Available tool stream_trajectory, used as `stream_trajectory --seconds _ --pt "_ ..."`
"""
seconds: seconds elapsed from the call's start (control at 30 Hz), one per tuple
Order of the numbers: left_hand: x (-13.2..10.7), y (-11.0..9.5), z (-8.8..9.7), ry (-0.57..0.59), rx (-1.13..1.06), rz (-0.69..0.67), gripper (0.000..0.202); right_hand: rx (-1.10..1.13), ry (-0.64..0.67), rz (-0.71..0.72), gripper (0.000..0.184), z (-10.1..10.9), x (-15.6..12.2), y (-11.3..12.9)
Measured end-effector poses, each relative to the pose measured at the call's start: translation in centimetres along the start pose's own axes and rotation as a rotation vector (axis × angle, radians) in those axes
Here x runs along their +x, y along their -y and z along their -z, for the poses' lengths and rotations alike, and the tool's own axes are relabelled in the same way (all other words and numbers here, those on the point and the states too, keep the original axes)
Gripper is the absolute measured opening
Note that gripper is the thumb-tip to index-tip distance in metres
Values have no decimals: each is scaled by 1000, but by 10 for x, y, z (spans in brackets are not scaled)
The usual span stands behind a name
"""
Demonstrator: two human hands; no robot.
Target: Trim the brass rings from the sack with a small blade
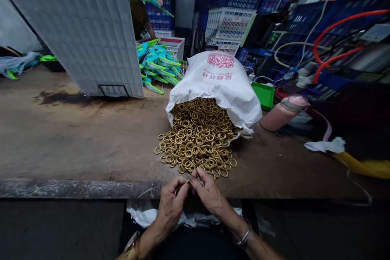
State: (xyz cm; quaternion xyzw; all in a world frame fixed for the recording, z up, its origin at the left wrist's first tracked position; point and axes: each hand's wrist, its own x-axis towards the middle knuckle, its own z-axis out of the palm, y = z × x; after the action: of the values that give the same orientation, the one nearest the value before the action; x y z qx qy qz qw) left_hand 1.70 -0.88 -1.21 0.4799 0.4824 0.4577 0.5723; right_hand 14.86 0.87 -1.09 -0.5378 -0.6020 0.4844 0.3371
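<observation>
While the left hand (173, 203) and the right hand (211, 196) are positioned close together at the front edge of the desk (91, 146), a small gold-coloured piece (188, 182) is pinched between the thumb and forefinger of the left hand. Whether this piece is a whole ring cannot be told, as it is largely covered by the fingertips. A thin dark item (197, 172) is gripped by the fingers of the right hand; its type cannot be made out. A watch (132, 243) is worn behind the left hand, and a silver-coloured bangle (245, 234) behind the right.

Directly beyond both hands, gold-coloured rings (198, 142) are heaped on the desk, the near edge of the heap being located just ahead of the right fingertips. Farther from the hands, a white sack (217, 77) printed in red is laid with its open mouth turned toward them, and the same rings are contained in it.

Forward and left of the left hand, a tall pale panel (88, 28) is set on the desk. Between panel and sack, turquoise-and-lime pieces (160, 63) are piled. Forward and right of the right hand, a pink bottle (282, 114) is placed just beside the sack.
</observation>
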Motion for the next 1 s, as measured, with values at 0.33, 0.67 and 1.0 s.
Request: stream_trajectory --seconds 0.33,0.67,1.0 --pt "-2 -10 3 163 -316 360 28 -68 -23 -29 20 -3 1 4" --pt "-3 -11 5 87 -319 338 29 -503 44 43 15 4 -6 3" --pt "-15 -14 7 151 -271 301 32 -898 86 -4 27 9 -6 -2"
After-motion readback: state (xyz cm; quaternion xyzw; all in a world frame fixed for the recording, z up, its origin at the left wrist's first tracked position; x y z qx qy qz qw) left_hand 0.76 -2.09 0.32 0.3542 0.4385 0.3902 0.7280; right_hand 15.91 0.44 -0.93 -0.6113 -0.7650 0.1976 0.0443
